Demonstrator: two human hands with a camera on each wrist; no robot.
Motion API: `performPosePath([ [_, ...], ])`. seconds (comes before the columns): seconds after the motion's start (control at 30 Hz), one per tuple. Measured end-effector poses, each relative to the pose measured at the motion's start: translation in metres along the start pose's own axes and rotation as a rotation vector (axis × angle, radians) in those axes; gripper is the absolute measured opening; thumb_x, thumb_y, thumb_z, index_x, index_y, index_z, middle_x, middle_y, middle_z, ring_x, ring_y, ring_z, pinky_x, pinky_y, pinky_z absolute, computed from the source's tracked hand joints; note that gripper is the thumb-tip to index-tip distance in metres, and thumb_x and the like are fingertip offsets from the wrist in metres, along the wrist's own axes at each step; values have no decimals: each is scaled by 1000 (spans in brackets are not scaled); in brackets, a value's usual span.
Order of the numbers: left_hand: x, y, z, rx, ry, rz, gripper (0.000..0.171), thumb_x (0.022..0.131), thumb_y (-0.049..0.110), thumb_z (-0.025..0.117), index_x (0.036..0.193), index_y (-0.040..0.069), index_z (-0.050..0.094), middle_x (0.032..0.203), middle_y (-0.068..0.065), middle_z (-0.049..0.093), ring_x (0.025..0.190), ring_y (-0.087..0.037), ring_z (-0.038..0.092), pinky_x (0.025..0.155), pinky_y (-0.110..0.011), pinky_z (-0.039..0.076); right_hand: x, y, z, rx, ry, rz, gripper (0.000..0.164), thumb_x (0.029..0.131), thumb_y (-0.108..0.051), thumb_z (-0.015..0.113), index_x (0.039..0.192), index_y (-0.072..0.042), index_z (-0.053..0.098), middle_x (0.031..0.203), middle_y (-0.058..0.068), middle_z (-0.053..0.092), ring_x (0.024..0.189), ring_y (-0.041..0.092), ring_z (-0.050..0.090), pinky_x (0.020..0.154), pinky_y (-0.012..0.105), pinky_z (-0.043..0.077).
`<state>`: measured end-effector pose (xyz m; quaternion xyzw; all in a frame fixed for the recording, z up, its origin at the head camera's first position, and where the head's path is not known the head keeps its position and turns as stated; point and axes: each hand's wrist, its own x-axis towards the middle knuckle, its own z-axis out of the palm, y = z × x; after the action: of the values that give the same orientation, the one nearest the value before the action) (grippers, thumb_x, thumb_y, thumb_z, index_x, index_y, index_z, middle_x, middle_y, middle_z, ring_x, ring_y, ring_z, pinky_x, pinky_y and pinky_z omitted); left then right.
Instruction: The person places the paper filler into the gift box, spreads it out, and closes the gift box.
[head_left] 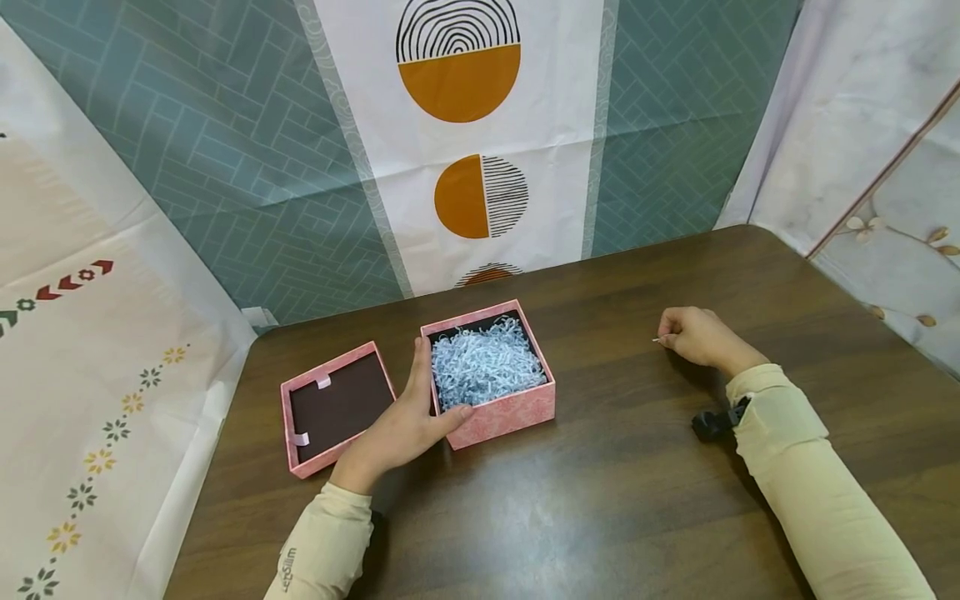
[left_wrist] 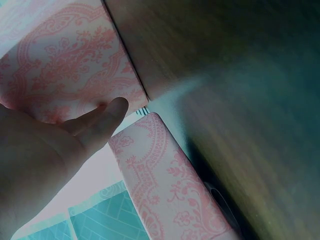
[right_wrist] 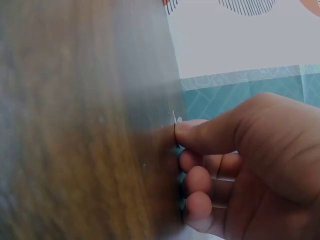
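Note:
A pink patterned box (head_left: 510, 418) stands on the table, filled with light blue shredded paper (head_left: 483, 360). My left hand (head_left: 405, 429) rests against its left side, fingers straight along the wall and thumb at the front rim. In the left wrist view, the fingertips lie on the pink patterned side (left_wrist: 70, 60). Away to the right, my right hand (head_left: 693, 335) pinches a tiny pale shred (head_left: 656, 339) between thumb and forefinger, low over the table. From the right wrist, this shred (right_wrist: 174, 117) shows as a thin whitish sliver at the thumb tip, the other fingers curled below.
Left of the box lies its pink lid (head_left: 330, 460), inside up, with a dark lining and two small ribbon tabs. The brown wooden table (head_left: 600, 492) ends at the back against a hanging patterned cloth (head_left: 300, 208). A black wrist device (head_left: 712, 423) sits at the right cuff.

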<state>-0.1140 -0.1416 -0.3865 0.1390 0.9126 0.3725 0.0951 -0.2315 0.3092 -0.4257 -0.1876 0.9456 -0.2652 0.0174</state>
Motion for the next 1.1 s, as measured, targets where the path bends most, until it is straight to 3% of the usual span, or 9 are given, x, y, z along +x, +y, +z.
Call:
performPosePath([
  [0.13, -2, 0, -1, -2, -3, 0, 118, 90, 63, 64, 157, 27, -26, 165, 0, -26, 152, -31, 2, 115, -55, 20, 1, -1, 1, -28, -22, -37, 19, 89, 4, 59, 76, -10, 58, 69, -5, 58, 65, 18, 50, 67, 38, 40],
  [0.3, -5, -2, -2, -6, 1, -2, 119, 90, 63, 65, 157, 25, -27, 165, 0, -26, 152, -34, 4, 114, -57, 22, 4, -16, 1, 239, -97, -16, 15, 99, 2, 52, 86, -5, 51, 70, 3, 52, 57, 19, 49, 53, 32, 44],
  [0.4, -3, -2, -2, -7, -6, -7, 119, 89, 64, 64, 156, 27, -27, 164, 3, -27, 152, -32, 5, 115, -54, 23, 7, -45, -3, 413, -89, -68, 13, 104, -1, 49, 91, -2, 48, 70, 8, 50, 55, 22, 50, 49, 31, 47],
  [0.5, -1, -2, -3, -6, -11, 1, 119, 89, 65, 64, 156, 27, -27, 164, 4, -27, 152, -32, 7, 114, -53, 25, 13, -89, -9, 482, -20, -166, 10, 104, -1, 51, 94, -1, 50, 70, 12, 51, 55, 25, 51, 48, 32, 46],
  [0.63, 0, -1, -4, -5, -9, 5, 119, 89, 65, 64, 156, 28, -27, 165, 4, -27, 151, -31, 9, 113, -53, 27, 27, -147, -11, 466, 50, -224, 5, 102, -3, 57, 97, -5, 57, 70, 11, 52, 56, 26, 51, 48, 31, 44],
  [0.77, 0, 0, -3, -12, -18, -3, 119, 89, 66, 63, 156, 29, -27, 164, 7, -27, 151, -28, 9, 115, -51, 25, 44, -184, -2, 385, 75, -244, 4, 102, -6, 59, 99, -7, 63, 73, 9, 52, 63, 24, 51, 54, 32, 43],
  [0.9, 0, 0, -3, -23, -30, -14, 120, 88, 68, 63, 156, 30, -28, 163, 9, -28, 152, -27, 7, 116, -50, 24, 55, -202, 5, 311, 94, -265, 11, 102, -8, 59, 105, -5, 69, 79, 7, 57, 71, 23, 50, 62, 35, 42],
  [1.1, 1, -2, -8, -23, -26, -6, 121, 87, 68, 63, 157, 27, -26, 164, 6, -27, 152, -27, 6, 116, -49, 23, 61, -206, 7, 287, 116, -281, 14, 100, -7, 61, 107, -5, 73, 83, 7, 61, 73, 23, 50, 65, 37, 42],
])
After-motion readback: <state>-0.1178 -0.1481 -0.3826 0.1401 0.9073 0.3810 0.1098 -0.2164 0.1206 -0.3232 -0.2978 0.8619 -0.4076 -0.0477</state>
